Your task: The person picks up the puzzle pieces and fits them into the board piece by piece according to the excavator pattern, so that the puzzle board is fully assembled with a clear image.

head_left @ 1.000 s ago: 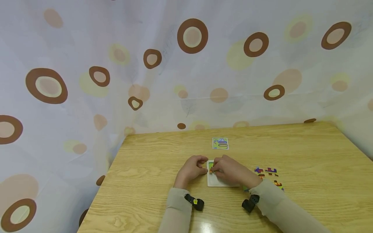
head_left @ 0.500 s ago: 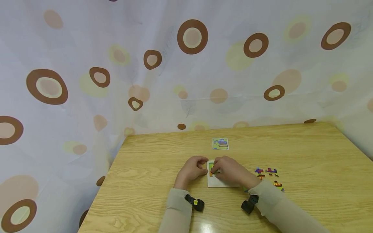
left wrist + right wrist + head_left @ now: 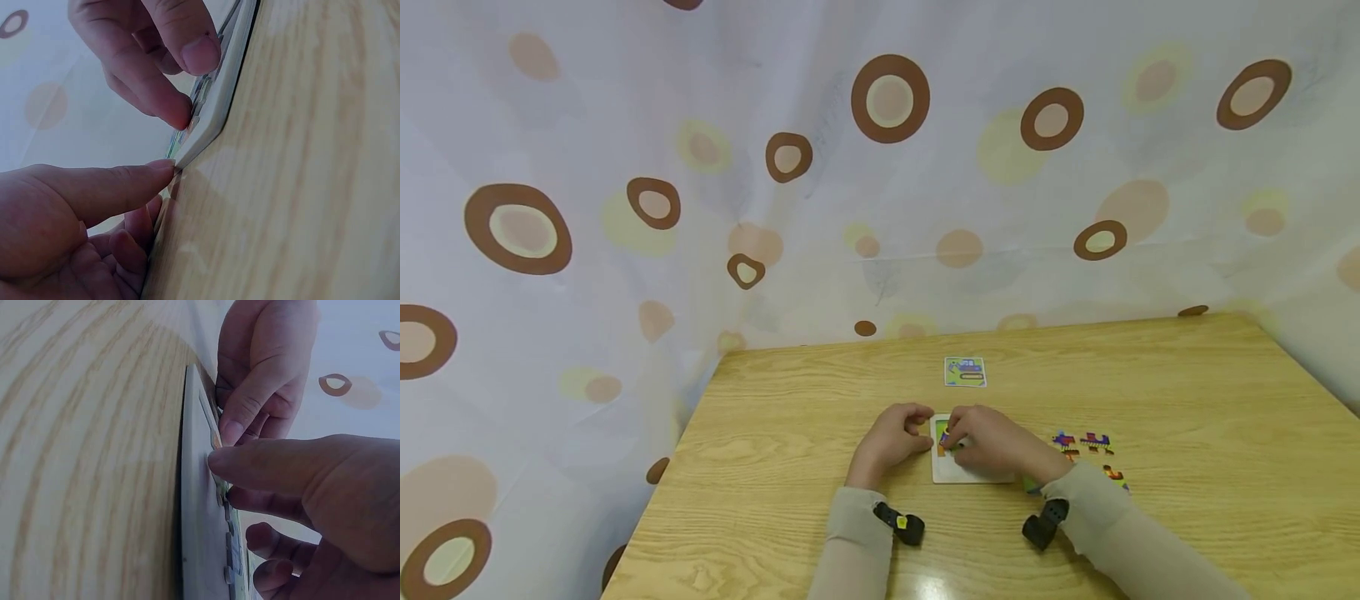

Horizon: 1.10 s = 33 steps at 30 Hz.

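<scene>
A white puzzle tray [image 3: 951, 473] lies on the table with a few coloured pieces in its left part. My left hand [image 3: 891, 437] rests at the tray's left edge. In the left wrist view its straight thumb [image 3: 119, 187] touches the tray's rim, while the other fingers bend loosely behind. Over the tray, my right hand [image 3: 996, 440] has thumb and forefinger close together on a small puzzle piece [image 3: 219, 487]. That piece is mostly hidden by the fingers. In the right wrist view the remaining fingers are curled beside the tray.
Several loose puzzle pieces [image 3: 1096, 442] lie right of the tray, some partly behind the right forearm. A square picture card [image 3: 965, 372] showing a digger lies beyond the tray on the wooden table [image 3: 790, 417]. A patterned curtain [image 3: 820, 208] hangs behind the table.
The right fingertips have shifted slightly within the tray, and more of the coloured pieces at its left shows. The left hand stays at the edge. The head view has moved slightly.
</scene>
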Available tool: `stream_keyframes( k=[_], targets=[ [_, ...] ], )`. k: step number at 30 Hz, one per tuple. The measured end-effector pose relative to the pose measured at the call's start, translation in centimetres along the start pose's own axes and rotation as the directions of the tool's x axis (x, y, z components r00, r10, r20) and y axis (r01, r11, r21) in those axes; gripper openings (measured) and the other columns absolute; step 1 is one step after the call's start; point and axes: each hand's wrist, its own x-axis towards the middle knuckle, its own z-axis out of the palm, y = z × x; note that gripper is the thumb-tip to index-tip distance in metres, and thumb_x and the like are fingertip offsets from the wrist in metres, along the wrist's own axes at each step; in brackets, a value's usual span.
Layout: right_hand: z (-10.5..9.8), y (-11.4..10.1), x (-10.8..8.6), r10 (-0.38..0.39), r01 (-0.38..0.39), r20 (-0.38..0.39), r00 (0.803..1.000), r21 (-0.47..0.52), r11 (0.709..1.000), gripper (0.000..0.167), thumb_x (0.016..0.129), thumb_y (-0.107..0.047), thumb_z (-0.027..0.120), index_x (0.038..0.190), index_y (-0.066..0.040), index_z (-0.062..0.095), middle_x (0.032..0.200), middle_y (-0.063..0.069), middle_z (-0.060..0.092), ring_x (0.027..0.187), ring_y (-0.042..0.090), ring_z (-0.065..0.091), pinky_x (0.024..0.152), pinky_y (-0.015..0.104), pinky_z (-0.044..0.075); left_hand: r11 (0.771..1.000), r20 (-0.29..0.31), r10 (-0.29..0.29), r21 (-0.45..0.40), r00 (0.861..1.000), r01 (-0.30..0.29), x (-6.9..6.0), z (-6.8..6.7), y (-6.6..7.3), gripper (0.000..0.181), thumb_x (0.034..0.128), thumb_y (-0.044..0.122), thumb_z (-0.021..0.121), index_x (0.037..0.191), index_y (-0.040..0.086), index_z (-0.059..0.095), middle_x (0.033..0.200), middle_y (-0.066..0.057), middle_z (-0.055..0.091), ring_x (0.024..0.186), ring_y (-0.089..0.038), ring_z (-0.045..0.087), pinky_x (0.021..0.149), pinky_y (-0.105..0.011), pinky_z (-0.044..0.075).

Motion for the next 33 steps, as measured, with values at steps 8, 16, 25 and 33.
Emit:
stream_keyframes(
  k=[8, 16, 25, 33],
  targets=[
    [-0.7, -0.1, -0.8, 0.067, -0.066, -0.004, 0.998, 0.108, 0.992, 0.019, 0.086, -0.003, 0.072, 0.103, -0.007, 0.077, 0.096, 0.0, 0.064, 0.083, 0.018, 0.058, 0.071, 0.032, 0.047, 1.0, -0.001, 0.001, -0.006, 1.0, -0.001, -0.1, 0.1, 0.1, 0.039, 0.0882, 0.005, 0.074, 0.126, 0.008, 0.066, 0.12, -0.005, 0.064, 0.086, -0.012, 0.051, 0.076, -0.029, 0.045],
    [-1.3, 0.5, -2.0, 0.105, -0.1, -0.034, 0.994, 0.134, 0.986, 0.021, 0.091, -0.009, 0.069, 0.111, -0.006, 0.074, 0.097, 0.0, 0.063, 0.075, 0.011, 0.052, 0.064, 0.029, 0.045, 1.0, -0.008, 0.0, 0.002, 1.0, 0.0, -0.1, 0.1, 0.1, 0.04, 0.0876, 0.006, 0.075, 0.126, 0.008, 0.066, 0.12, -0.004, 0.064, 0.086, -0.012, 0.051, 0.076, -0.029, 0.045],
    [-2.3, 1.2, -3.3, 0.149, -0.14, -0.075, 0.986, 0.105, 0.984, 0.019, 0.093, -0.014, 0.069, 0.111, -0.009, 0.074, 0.101, -0.001, 0.063, 0.081, 0.016, 0.053, 0.069, 0.03, 0.045, 1.0, -0.017, 0.001, -0.008, 1.0, -0.001, -0.1, 0.1, -0.1, 0.04, 0.0869, 0.006, 0.076, 0.125, 0.007, 0.067, 0.119, -0.004, 0.064, 0.088, -0.013, 0.05, 0.077, -0.03, 0.044],
    [-3.5, 1.7, -4.9, 0.216, -0.203, -0.094, 0.972, 0.13, 0.97, 0.021, 0.095, -0.014, 0.067, 0.115, -0.009, 0.072, 0.11, 0.001, 0.063, 0.091, 0.017, 0.053, 0.076, 0.036, 0.047, 1.0, -0.017, 0.002, -0.011, 1.0, -0.002, -0.2, 0.1, 0.1, 0.04, 0.086, 0.006, 0.077, 0.125, 0.007, 0.067, 0.114, -0.004, 0.063, 0.088, -0.014, 0.051, 0.08, -0.032, 0.045]
  ],
)
